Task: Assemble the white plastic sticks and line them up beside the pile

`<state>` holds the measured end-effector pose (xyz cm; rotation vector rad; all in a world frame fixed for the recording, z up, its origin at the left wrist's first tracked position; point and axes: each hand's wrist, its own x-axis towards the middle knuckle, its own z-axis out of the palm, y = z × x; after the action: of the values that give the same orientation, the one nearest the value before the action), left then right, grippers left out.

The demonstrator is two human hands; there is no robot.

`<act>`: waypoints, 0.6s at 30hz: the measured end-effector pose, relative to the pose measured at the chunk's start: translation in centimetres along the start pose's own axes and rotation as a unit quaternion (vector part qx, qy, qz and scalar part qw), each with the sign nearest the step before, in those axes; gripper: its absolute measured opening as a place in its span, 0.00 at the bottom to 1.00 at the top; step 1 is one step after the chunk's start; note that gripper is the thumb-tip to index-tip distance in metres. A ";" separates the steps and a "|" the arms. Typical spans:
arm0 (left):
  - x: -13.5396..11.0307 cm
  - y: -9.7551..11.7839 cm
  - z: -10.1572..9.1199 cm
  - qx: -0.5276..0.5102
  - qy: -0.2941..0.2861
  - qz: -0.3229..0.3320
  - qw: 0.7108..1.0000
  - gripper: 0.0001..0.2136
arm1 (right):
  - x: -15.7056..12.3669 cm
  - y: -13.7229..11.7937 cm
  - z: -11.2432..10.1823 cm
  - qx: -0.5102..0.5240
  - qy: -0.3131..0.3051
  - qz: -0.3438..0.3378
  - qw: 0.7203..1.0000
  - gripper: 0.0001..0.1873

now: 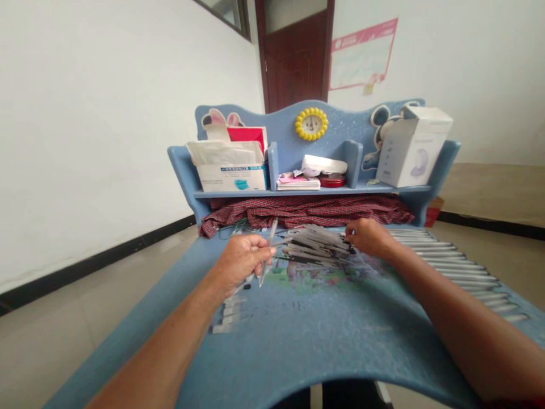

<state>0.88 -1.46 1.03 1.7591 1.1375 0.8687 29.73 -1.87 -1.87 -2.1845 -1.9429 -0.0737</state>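
My left hand point(247, 258) is closed around a clear pen barrel point(267, 264), which stands tilted with its upper end leaning away from me. To its right lies a loose pile of slim pen parts point(317, 245), clear and grey with some dark tips. My right hand point(368, 237) has its fingers pinched together at the right end of that pile; what they grip, if anything, is hidden. Below my left hand, several whitish translucent pen caps point(230, 312) lie in a column. A row of pens point(464, 272) with dark ends runs along the right side, beyond my right forearm.
The blue desk point(315, 341) has a raised shelf holding a mask box point(232, 176), a white carton point(415, 150), papers point(298, 183) and a red round tin point(332, 180). A yellow clock point(311, 124) sits on the backboard. Checked cloth point(306, 211) is bunched beneath the shelf.
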 end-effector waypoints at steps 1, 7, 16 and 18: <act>0.0 0.0 0.0 0.000 -0.002 0.002 1.000 0.09 | 0.0 0.1 0.0 0.003 0.004 0.003 1.000 0.12; 0.1 -0.1 -0.2 -0.007 0.018 0.005 1.000 0.08 | -1.0 -1.7 -0.1 0.060 0.034 -0.063 0.996 0.11; 0.2 -0.6 -0.9 -0.046 0.080 0.031 0.995 0.07 | -4.6 -10.7 0.5 0.042 0.004 -0.346 0.937 0.12; 0.2 -0.7 -1.0 -0.046 0.093 0.037 0.994 0.07 | -4.7 -12.6 0.7 -0.001 0.003 -0.389 0.921 0.12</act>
<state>-0.17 -0.87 0.82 1.6807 1.1380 1.1300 16.65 -5.00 -1.75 -1.2685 -2.6652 -0.2034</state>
